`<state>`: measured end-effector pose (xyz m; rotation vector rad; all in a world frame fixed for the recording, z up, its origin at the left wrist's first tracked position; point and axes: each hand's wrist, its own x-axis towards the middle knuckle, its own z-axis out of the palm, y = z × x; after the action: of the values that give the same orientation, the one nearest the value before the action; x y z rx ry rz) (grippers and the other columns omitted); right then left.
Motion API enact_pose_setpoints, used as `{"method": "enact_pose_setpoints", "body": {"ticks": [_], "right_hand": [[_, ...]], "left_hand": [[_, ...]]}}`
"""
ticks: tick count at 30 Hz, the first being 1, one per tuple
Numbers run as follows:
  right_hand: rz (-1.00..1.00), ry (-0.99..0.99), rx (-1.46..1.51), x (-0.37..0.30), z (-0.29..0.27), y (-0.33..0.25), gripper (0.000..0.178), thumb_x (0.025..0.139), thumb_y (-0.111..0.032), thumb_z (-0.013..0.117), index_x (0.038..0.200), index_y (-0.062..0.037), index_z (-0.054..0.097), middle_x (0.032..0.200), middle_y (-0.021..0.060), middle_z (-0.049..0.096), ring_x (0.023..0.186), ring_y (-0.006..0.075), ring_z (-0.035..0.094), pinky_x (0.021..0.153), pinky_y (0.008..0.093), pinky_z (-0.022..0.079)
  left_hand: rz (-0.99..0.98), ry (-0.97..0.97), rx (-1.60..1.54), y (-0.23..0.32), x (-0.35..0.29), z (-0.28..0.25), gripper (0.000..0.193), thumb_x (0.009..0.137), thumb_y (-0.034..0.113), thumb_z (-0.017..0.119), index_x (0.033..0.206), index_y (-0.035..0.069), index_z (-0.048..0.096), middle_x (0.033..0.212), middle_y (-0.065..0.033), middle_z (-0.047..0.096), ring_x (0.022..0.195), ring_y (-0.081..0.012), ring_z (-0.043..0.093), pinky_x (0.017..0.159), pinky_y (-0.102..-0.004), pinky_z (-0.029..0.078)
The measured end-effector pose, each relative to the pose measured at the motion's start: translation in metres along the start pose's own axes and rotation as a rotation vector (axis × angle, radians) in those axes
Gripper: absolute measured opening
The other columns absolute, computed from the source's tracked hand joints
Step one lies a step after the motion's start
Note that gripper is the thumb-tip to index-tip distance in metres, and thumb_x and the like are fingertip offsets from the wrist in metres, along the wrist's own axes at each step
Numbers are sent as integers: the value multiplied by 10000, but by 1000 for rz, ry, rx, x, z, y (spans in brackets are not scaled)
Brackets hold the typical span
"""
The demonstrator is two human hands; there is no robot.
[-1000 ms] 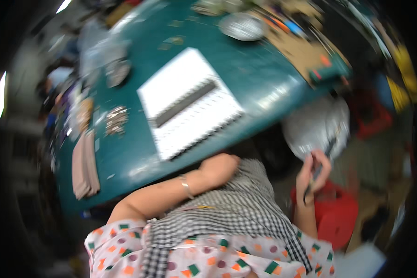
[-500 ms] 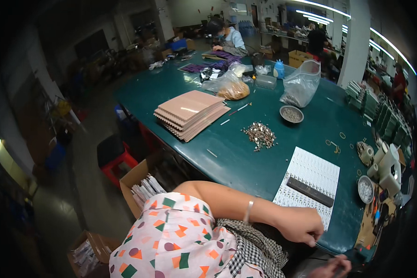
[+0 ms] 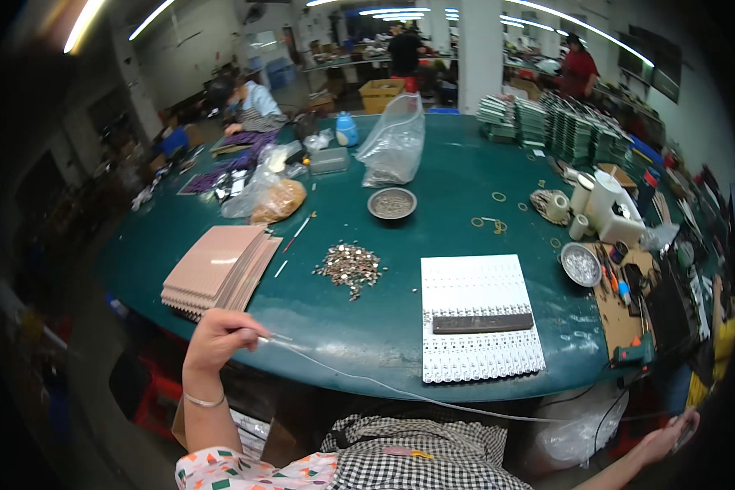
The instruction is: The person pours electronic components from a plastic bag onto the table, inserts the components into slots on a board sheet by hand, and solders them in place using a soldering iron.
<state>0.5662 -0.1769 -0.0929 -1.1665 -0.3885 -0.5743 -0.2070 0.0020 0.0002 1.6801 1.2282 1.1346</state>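
Observation:
My left hand (image 3: 219,339) is closed in a pinch above the table's near edge, left of centre. It grips one end of a thin pale cord (image 3: 433,401), with a short tip sticking out past the fingers. The cord sags across in front of my checked apron to my right hand (image 3: 671,436) at the far lower right. Those fingers are closed round the cord's other part, and a small darkish thing at their tips is too blurred to name. Near my left hand lies a stack of pinkish-tan sheets (image 3: 214,265) with scalloped edges.
On the green table (image 3: 335,351) are a pile of small metal pieces (image 3: 349,268), a bowl of small pieces (image 3: 392,204), and white printed sheets (image 3: 474,282) under a dark bar (image 3: 482,323). Tools on a brown board (image 3: 625,290) stand right. A co-worker (image 3: 253,106) sits across the table.
The view has swung to the right. My left hand has moved from the lower right to the left, drawing the cord out; my right hand now lies far apart at the right.

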Motion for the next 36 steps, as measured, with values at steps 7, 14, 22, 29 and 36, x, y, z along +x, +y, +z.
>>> {"method": "enact_pose_setpoints", "body": {"ticks": [7,14,22,29,36], "right_hand": [[176,-545,-183,-109,11,-54,165,959,-168,587,1077,-60,630,981,-9,585,870,84,499,786,236,419],[434,-712,10,-123,98,-54,449,1027,-347,468,1357,-48,529,916,3,638,776,33,515,710,192,417],[458,-800,-62,-153,258,22,296,885,-317,676,976,-38,722,767,45,664,706,112,602,649,251,479],[24,-951,-603,-149,315,49,289,701,-360,766,805,-91,738,839,154,688,826,298,658,752,357,506],[16,-1176,-408,-163,316,36,247,710,-283,739,802,-54,726,750,105,685,726,218,656,684,324,502]], "left_hand": [[573,80,-1340,-11,21,-36,123,845,95,716,837,55,600,821,-26,603,753,-125,540,651,-214,465],[509,-177,-1527,42,77,-5,157,987,138,514,876,61,435,736,-10,460,591,-99,448,545,-248,448],[306,-50,-377,50,111,146,188,916,163,664,863,20,555,674,17,482,491,-34,366,427,-183,284],[71,-272,81,49,131,236,49,781,-21,715,802,-25,671,685,-43,645,572,-58,554,516,-191,414],[311,-410,124,26,158,294,54,771,-24,725,789,-17,675,639,-36,619,555,-52,523,506,-187,384]]}}
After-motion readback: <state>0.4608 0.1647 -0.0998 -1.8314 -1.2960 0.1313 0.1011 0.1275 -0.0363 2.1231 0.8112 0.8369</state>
